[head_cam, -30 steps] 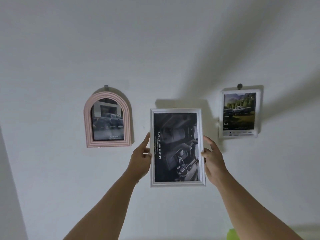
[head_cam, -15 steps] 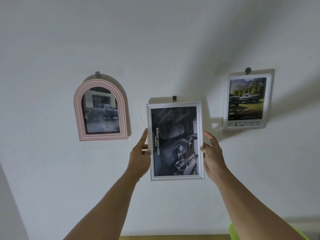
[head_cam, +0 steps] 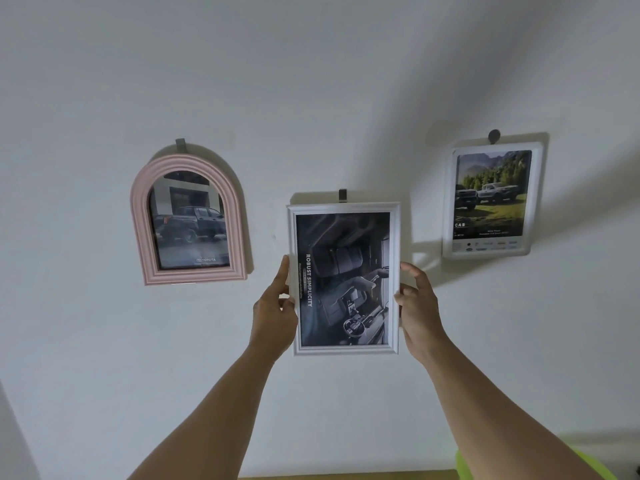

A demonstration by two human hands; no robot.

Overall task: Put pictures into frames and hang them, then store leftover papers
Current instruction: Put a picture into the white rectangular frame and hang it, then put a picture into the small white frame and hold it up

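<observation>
Under the grey hook [head_cam: 343, 196], white frame [head_cam: 343, 278]: held up so it can catch.
Left hand [head_cam: 273, 313]: grips left edge.
Right hand [head_cam: 417, 311]: grips right edge.

On the wall [head_cam: 311, 81] the middle frame [head_cam: 395, 237] sits just under a hook [head_cam: 343, 196], lower than and between the left frame [head_cam: 188, 160] and the right frame [head_cam: 536, 202], with the left hand [head_cam: 273, 317] at its left edge, the right hand [head_cam: 420, 313] at its right.

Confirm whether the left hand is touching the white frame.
Touching. The head view shows the left hand gripping the white frame's left edge, thumb lying along it.
</observation>
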